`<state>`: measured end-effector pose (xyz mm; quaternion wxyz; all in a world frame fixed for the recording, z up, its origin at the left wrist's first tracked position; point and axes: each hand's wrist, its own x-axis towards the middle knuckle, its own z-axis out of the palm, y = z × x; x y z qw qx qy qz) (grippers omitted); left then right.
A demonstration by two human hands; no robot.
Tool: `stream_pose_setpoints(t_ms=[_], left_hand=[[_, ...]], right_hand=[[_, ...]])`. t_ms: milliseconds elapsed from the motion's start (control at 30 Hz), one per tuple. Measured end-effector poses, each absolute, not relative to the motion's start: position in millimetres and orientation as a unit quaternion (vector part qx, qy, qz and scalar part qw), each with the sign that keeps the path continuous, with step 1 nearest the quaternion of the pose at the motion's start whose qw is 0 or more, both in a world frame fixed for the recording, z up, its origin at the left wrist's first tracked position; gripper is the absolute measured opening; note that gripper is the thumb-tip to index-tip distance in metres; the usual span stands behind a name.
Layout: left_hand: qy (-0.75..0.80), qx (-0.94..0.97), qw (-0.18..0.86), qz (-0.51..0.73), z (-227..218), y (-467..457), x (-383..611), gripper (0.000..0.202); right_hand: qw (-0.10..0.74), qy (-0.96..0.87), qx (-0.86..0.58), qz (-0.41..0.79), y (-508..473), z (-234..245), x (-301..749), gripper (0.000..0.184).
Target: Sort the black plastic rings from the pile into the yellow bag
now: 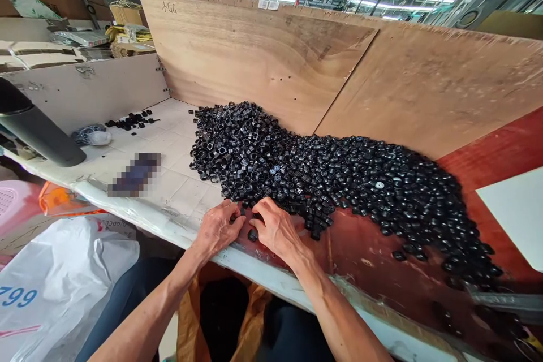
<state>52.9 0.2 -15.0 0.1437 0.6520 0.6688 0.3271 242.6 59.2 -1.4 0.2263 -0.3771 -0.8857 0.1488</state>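
Two hands, left hand (218,230) and right hand (278,231), rest half closed beside the heap of black rings (271,167), probably to reach them easily; I cannot tell if they grasp any.

Bright, overhead fluorescent tubes (394,7), warped wide-angle edges

The heaped black plastic rings (322,175) are glossy, with light catching their rims. Behind them stands plywood (254,56), bare matt wood with visible grain and a slightly rough face. The reddish board (382,260) under the right of the heap is smooth and glossy, scuffed in patches. The bench (169,192) top is white, smooth and tile-patterned. Below its near edge lies a white plastic sack (63,277), thin and creased.
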Motion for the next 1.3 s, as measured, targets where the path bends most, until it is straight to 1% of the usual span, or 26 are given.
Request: stream_pose_setpoints(t_ms=[133, 167, 233, 333, 400, 467, 533, 667, 767, 867, 1033, 1133, 1233, 1300], left_hand=[[0.687, 0.634, 0.136, 0.327, -14, 1, 53, 0.017], [0.690, 0.630, 0.136, 0.330, -14, 1, 53, 0.014], [0.692, 0.623, 0.141, 0.336, -14, 1, 53, 0.002], [0.683, 0.632, 0.155, 0.332, -14, 1, 52, 0.024], [0.669, 0.651, 0.158, 0.321, -15, 1, 51, 0.028], [0.658, 0.663, 0.156, 0.320, -16, 0, 51, 0.025], [0.653, 0.664, 0.150, 0.332, -17, 0, 50, 0.022], [0.653, 0.655, 0.144, 0.352, -16, -3, 51, 0.017], [0.667, 0.640, 0.156, 0.347, -15, -5, 52, 0.021], [0.659, 0.636, 0.174, 0.362, -16, -7, 51, 0.024], [0.582, 0.644, 0.226, 0.442, -21, -8, 46, 0.025], [0.549, 0.642, 0.248, 0.473, -23, -8, 45, 0.026], [0.549, 0.630, 0.255, 0.485, -24, -8, 45, 0.027], [0.555, 0.619, 0.259, 0.492, -24, -8, 45, 0.026]], right_hand=[[0.196, -0.902, -0.347, 0.165, 53, 5, 244, 0.019], [0.188, -0.908, -0.331, 0.175, 52, 8, 244, 0.019], [0.169, -0.918, -0.291, 0.209, 48, 16, 244, 0.020], [0.139, -0.912, -0.253, 0.292, 44, 25, 244, 0.020], [0.129, -0.898, -0.254, 0.336, 43, 29, 244, 0.020], [0.128, -0.888, -0.265, 0.353, 43, 30, 244, 0.020], [0.140, -0.879, -0.280, 0.359, 44, 28, 245, 0.017], [0.205, -0.854, -0.308, 0.365, 51, 19, 247, 0.013], [0.240, -0.837, -0.334, 0.361, 57, 9, 248, 0.017], [0.277, -0.810, -0.347, 0.382, 61, 1, 248, 0.019], [0.346, -0.781, -0.330, 0.401, 64, 0, 247, 0.020], [0.354, -0.787, -0.309, 0.399, 63, 2, 245, 0.025], [0.340, -0.755, -0.331, 0.451, 60, 2, 243, 0.032], [0.338, -0.742, -0.348, 0.463, 59, 2, 242, 0.026]])
